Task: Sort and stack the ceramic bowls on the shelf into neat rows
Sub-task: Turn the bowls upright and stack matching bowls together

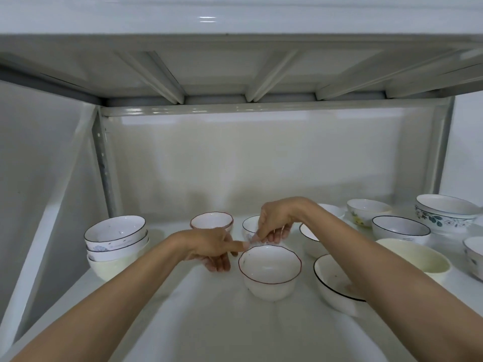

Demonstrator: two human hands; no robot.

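White shelf (198,322): it is smooth and pale, and it holds all the bowls. Both arms reach in over it.
Bowl stack (116,246): three bowls sit one inside the other, well off to the left of the left hand. The top two have dark rims and the bottom one is cream.
Left hand (211,248): it is just left of the red-rimmed bowl. Its thumb points right and touches the rim at the far left side. The fingers curl down beside the bowl wall. I cannot tell if they touch it.
Small red bowl (211,222): it stands right behind the left hand, near the back wall.
Red-rimmed bowl (270,271): it is white with a thin red edge. It stands upright on the shelf, between the two hands and a bit nearer to us.
Right hand (277,220): it hangs over the far edge of the red-rimmed bowl with fingers bent down. The fingertips are blurry, so I cannot tell if they pinch the rim. The two hands are close together, almost meeting at the back of that bowl.
Dark-rimmed bowl (251,226): it is partly hidden behind the right hand.
Black-rimmed bowl (332,280): it sits under the right arm.
Cream bowl (418,257): it is just right of the right arm.
Leafy bowls (444,212): two stacked bowls with leaf pictures stand far right of the right hand.
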